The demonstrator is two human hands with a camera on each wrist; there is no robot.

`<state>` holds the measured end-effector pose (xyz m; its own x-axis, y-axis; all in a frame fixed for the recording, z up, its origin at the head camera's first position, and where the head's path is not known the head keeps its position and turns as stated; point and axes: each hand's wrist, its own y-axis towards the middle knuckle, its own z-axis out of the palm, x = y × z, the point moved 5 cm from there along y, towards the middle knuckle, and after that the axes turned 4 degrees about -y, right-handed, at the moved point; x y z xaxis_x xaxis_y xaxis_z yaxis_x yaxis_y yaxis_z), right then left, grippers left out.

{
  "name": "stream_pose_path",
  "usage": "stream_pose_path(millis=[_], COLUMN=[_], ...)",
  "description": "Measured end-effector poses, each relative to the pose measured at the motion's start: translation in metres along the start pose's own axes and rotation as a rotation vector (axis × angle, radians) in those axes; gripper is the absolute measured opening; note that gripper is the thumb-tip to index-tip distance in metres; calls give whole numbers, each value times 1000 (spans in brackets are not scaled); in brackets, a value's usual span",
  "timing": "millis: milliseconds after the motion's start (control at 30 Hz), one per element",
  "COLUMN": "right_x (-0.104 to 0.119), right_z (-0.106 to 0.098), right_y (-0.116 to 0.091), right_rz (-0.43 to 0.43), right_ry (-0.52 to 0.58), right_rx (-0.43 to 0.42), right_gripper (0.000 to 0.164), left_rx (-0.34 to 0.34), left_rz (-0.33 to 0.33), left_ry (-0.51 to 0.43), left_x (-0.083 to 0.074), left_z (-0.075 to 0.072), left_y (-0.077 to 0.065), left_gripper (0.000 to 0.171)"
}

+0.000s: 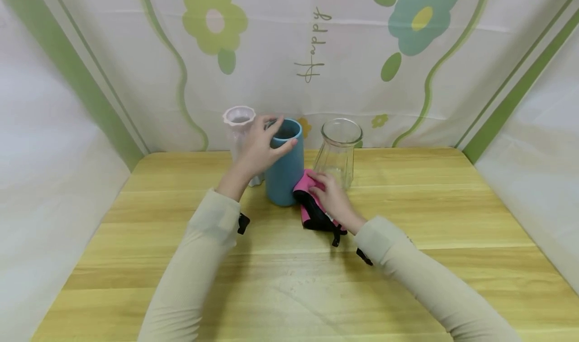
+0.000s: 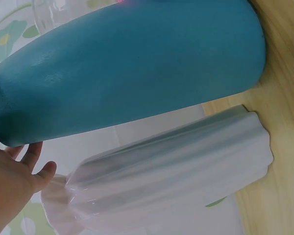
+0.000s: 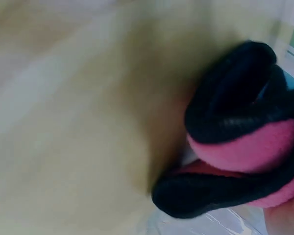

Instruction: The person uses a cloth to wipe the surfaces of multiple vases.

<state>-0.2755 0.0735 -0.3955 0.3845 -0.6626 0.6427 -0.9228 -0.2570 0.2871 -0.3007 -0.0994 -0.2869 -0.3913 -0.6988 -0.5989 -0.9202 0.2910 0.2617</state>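
A tall blue vase (image 1: 285, 176) stands upright on the table, its open mouth facing up. My left hand (image 1: 260, 148) holds it near the rim, thumb on one side and fingers on the other. In the left wrist view, the side of the blue vase (image 2: 147, 73) fills much of the picture. My right hand (image 1: 333, 196) grips a soft pink fabric piece with black edging (image 1: 304, 182), low against the vase's right side. The right wrist view shows this pink fabric piece (image 3: 245, 149) folded over, with the black border curling around.
A pale pink vase with a scalloped rim (image 1: 238, 116) stands left of the blue one, partly behind my left hand. A clear glass vase (image 1: 339, 151) is at the right. Behind them hangs a white curtain (image 1: 280, 40) with flowers. Wooden table (image 1: 280, 281) extends in front.
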Motion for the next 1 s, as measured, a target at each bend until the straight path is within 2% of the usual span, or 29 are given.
stream_pose_path(millis=[167, 300, 400, 567, 733, 1000], right_x=[10, 22, 31, 45, 49, 32], right_z=[-11, -25, -37, -51, -50, -30], right_y=[7, 14, 19, 26, 28, 21], right_rz=[-18, -2, -8, -49, -58, -45], right_ry=[-6, 70, 142, 187, 153, 32], right_rx=[-50, -105, -181, -292, -252, -127], right_gripper=[36, 37, 39, 39, 43, 46], left_rx=[16, 43, 62, 79, 78, 74], left_rz=[-30, -34, -33, -30, -24, -13], left_ry=[-6, 11, 15, -12, -39, -60], left_x=[1, 0, 0, 1, 2, 2], left_z=[-2, -3, -2, -1, 0, 0], left_y=[1, 2, 3, 3, 3, 2], left_gripper=[73, 72, 72, 71, 70, 71])
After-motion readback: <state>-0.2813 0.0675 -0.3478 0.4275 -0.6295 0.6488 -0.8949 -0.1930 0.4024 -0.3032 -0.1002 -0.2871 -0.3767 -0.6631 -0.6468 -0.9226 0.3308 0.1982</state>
